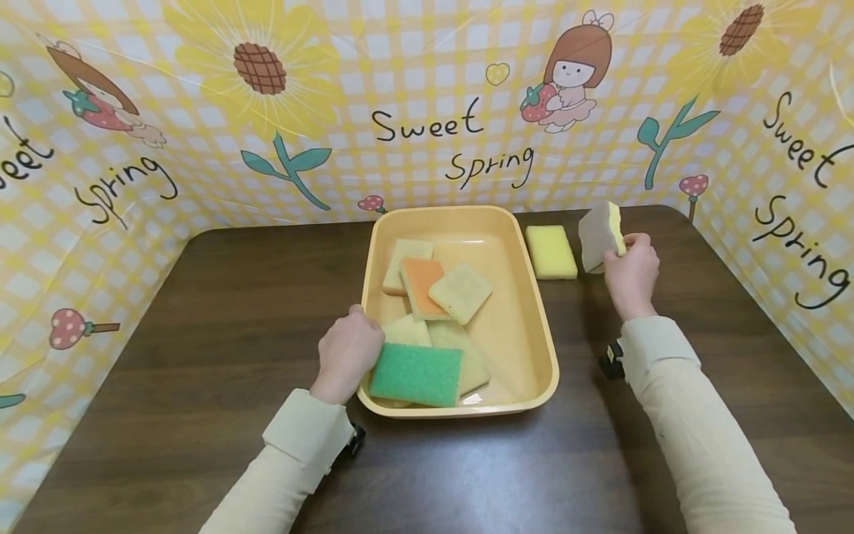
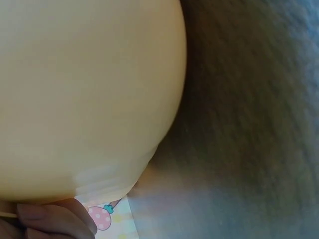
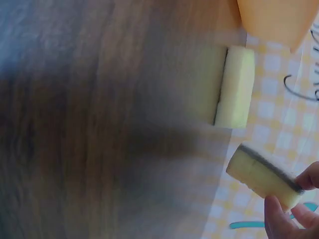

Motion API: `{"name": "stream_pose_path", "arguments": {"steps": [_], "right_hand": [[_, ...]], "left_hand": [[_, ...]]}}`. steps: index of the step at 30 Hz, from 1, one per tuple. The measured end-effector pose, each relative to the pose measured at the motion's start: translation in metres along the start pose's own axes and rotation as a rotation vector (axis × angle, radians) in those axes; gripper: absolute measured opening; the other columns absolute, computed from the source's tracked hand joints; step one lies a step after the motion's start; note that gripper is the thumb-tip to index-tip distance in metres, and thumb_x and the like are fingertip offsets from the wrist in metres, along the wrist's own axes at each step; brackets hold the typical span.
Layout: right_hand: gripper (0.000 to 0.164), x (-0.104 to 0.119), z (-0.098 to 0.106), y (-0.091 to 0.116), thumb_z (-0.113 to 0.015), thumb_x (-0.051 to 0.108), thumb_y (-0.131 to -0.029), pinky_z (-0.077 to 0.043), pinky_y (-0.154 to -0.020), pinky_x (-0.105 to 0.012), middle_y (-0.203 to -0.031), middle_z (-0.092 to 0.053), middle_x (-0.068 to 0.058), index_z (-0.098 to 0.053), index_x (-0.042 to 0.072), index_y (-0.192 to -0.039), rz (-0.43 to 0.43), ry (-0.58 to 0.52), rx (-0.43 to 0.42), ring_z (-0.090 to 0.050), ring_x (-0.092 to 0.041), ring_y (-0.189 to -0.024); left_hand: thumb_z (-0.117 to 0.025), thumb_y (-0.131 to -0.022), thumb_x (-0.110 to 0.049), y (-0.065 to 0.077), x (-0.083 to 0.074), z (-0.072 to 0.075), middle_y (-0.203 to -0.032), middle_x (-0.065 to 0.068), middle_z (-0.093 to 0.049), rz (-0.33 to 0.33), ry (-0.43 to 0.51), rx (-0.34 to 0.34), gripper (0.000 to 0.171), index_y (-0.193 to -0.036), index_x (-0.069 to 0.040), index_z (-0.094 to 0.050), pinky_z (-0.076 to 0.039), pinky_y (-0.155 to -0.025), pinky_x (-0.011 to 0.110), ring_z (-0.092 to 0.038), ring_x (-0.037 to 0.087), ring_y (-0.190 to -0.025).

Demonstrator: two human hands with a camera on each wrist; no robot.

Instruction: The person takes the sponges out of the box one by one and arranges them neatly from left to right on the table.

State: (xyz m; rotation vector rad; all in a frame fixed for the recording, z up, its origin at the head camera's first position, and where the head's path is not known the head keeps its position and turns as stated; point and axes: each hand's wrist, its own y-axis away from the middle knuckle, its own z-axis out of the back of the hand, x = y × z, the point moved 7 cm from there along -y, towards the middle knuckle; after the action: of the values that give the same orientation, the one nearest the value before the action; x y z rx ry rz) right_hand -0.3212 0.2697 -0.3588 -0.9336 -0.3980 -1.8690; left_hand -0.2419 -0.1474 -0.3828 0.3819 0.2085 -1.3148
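At the left side of the pale yellow plastic basin [image 1: 545,334], my left hand [image 1: 350,348] grips the rim; in the left wrist view its fingers [image 2: 60,219] curl at the basin's edge. My right hand [image 1: 632,274] pinches a sponge [image 1: 596,236] with a grey scouring face and a yellow foam side, held tilted near the table's back right. In the right wrist view thumb and fingers hold that sponge [image 3: 261,174] by one end. A second yellow sponge [image 1: 551,252] lies flat between the basin and my right hand, yellow side up.
Several sponges lie loosely in the basin: a green one [image 1: 416,374] near the front, an orange one [image 1: 424,288] and pale ones such as this sponge [image 1: 462,292]. The dark wooden table [image 1: 200,371] meets a yellow checked cloth [image 1: 427,59] behind and at the sides.
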Motion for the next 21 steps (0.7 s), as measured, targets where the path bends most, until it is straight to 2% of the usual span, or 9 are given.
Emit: {"name": "stream_pose_path", "arguments": {"steps": [5, 12, 17, 21], "right_hand": [[0.042, -0.011, -0.002, -0.005, -0.045, 0.014, -0.091, -0.039, -0.093, -0.05, -0.123, -0.056, -0.028, -0.047, -0.004, -0.129, -0.067, -0.017, 0.014, -0.051, -0.04, -0.106], [0.043, -0.018, -0.004, -0.007, -0.04, 0.016, -0.094, -0.039, -0.095, -0.048, -0.127, -0.055, -0.027, -0.047, -0.004, -0.131, -0.097, -0.025, 0.05, -0.049, -0.04, -0.11], [0.044, -0.024, -0.005, -0.008, -0.04, 0.017, -0.093, -0.038, -0.099, -0.047, -0.129, -0.054, -0.028, -0.048, -0.006, -0.13, -0.118, -0.041, 0.056, -0.049, -0.041, -0.115], [0.049, -0.031, -0.008, -0.008, -0.037, 0.021, -0.092, -0.035, -0.104, -0.046, -0.132, -0.051, -0.029, -0.046, -0.008, -0.131, -0.177, -0.057, 0.1, -0.045, -0.04, -0.121]], "left_hand": [[-0.034, -0.095, -0.023, 0.0, 0.0, 0.0, -0.089, 0.022, -0.064, -0.003, 0.001, 0.001, 0.035, -0.111, 0.004, -0.051, -0.047, -0.065, 0.046, -0.063, 0.033, -0.078], [-0.034, -0.095, -0.023, 0.001, 0.0, 0.002, -0.09, 0.023, -0.064, -0.004, 0.002, -0.013, 0.034, -0.109, 0.003, -0.052, -0.048, -0.067, 0.048, -0.064, 0.034, -0.08], [-0.034, -0.095, -0.023, 0.001, 0.0, 0.001, -0.087, 0.022, -0.064, -0.008, 0.004, -0.013, 0.034, -0.108, 0.003, -0.052, -0.047, -0.064, 0.046, -0.063, 0.033, -0.077], [-0.034, -0.095, -0.023, 0.001, 0.0, 0.001, -0.086, 0.021, -0.063, -0.009, 0.001, -0.009, 0.034, -0.108, 0.003, -0.052, -0.046, -0.061, 0.043, -0.062, 0.031, -0.074]]}}
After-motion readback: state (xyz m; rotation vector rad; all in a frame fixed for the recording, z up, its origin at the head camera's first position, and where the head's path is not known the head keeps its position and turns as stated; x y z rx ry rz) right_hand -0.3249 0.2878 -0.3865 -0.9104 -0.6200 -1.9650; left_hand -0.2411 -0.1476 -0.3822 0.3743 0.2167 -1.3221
